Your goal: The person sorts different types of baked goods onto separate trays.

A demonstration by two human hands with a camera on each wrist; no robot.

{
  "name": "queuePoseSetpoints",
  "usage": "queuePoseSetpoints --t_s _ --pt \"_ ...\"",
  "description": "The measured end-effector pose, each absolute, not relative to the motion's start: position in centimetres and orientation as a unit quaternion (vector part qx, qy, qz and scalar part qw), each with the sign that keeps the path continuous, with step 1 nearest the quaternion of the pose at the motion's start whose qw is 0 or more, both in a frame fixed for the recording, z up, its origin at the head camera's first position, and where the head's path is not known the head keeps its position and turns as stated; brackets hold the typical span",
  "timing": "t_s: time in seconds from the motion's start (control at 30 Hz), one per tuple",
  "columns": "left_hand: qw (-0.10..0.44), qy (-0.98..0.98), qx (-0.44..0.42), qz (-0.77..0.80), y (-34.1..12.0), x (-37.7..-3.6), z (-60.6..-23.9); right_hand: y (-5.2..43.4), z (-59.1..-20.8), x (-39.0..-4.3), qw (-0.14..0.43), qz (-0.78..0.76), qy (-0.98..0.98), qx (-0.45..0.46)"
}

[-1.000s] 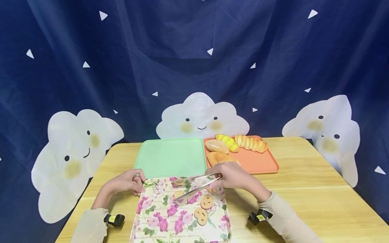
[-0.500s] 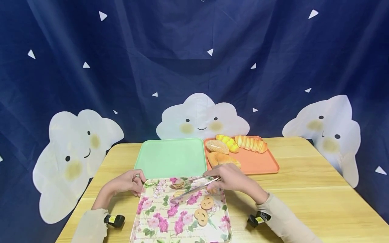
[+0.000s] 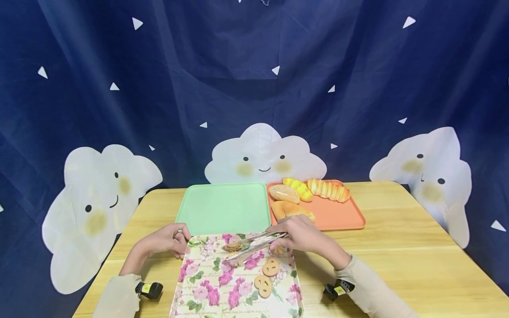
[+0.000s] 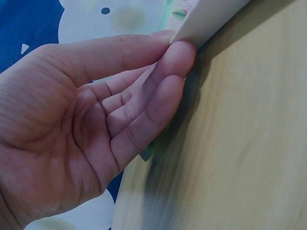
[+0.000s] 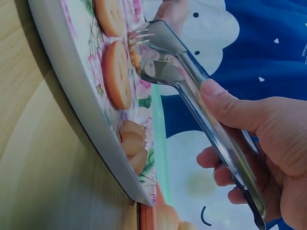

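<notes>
My left hand (image 3: 165,240) pinches the left edge of a flower-printed tray (image 3: 199,274) between thumb and fingers; the left wrist view shows its pale rim (image 4: 211,21) at the fingertips. My right hand (image 3: 304,234) grips metal tongs (image 5: 211,129), thumb on one arm and fingers on the other. The tongs reach leftward over the tray, one end pronged like a fork. Between their ends is a small brown cookie (image 5: 135,56), mostly covered. Two round cookies (image 3: 271,266) lie nearer the tray's right side. A flower-shaped cookie (image 3: 277,251) sits below my right hand.
Behind the floral tray stand a light green tray (image 3: 224,207) and an orange tray (image 3: 338,216). The orange one carries several breads, including a sesame roll (image 3: 284,193) and a ridged loaf (image 3: 328,190). Wooden table (image 3: 397,256) extends rightward; a blue cloud-print curtain (image 3: 238,88) hangs behind.
The tongs have shifted slightly over the floral tray, and the cookie near their ends is more covered. My left hand keeps its hold on the tray's edge.
</notes>
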State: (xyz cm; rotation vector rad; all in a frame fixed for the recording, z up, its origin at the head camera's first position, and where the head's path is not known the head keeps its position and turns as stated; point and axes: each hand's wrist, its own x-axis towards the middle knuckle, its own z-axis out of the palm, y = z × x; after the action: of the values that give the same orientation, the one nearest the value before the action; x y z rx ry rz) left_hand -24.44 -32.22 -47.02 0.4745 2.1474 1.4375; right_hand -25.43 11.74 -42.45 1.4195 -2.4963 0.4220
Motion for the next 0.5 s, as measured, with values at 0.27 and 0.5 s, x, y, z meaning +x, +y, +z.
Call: queuePoseSetpoints --t_s 0.27,0.5 --pt "0.253 0.791 0.176 0.529 -32.22 -24.36 -46.87 11.80 -42.43 -25.50 0.145 0.143 -0.847 0.491" --pt "0.252 0.792 0.176 0.528 -32.16 -24.28 -46.80 11.94 -42.03 -25.40 0.171 0.130 -0.853 0.476"
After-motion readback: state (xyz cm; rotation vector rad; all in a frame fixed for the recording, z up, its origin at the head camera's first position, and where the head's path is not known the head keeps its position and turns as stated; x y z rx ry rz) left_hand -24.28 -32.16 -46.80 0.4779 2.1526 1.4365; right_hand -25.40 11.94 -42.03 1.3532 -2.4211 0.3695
